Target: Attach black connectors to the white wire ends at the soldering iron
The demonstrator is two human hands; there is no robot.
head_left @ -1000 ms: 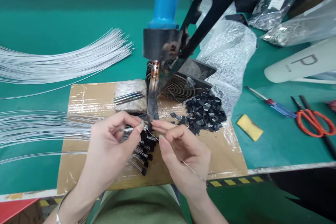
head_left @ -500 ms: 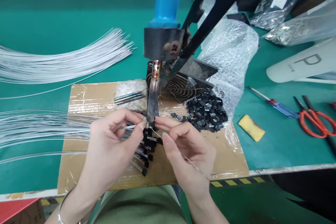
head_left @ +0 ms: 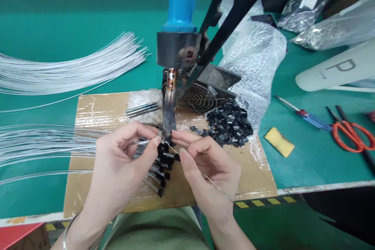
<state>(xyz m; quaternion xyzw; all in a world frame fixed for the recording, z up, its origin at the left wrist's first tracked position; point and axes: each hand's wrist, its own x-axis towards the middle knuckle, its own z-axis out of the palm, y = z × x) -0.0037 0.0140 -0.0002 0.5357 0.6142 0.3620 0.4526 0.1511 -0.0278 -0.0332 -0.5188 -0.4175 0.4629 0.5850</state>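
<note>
My left hand (head_left: pixel 123 164) pinches a thin grey wire close to the metal tip of a soldering iron (head_left: pixel 170 101), which is held upright by a black arm. Opposite it, my right hand (head_left: pixel 211 168) is closed on a thin solder wire (head_left: pixel 218 185) that crosses the palm and runs toward the tip. What lies right at the tip is too small to make out. Below and between the hands are several wires ending in black connectors (head_left: pixel 159 192), on a cardboard sheet (head_left: pixel 252 175).
A pile of black pieces (head_left: pixel 230 125) lies beside a fan (head_left: pixel 202 99). Grey wire bundles (head_left: pixel 73 72) spread at left. Metal rods (head_left: pixel 143 109) rest on a pad. At right are a yellow sponge (head_left: pixel 279 141), screwdriver (head_left: pixel 315 120), scissors (head_left: pixel 351 136) and a white cup (head_left: pixel 336 68).
The whole view has shifted slightly, with things appearing a little further left. Both hands keep nearly the same pose and hold at the iron's tip.
</note>
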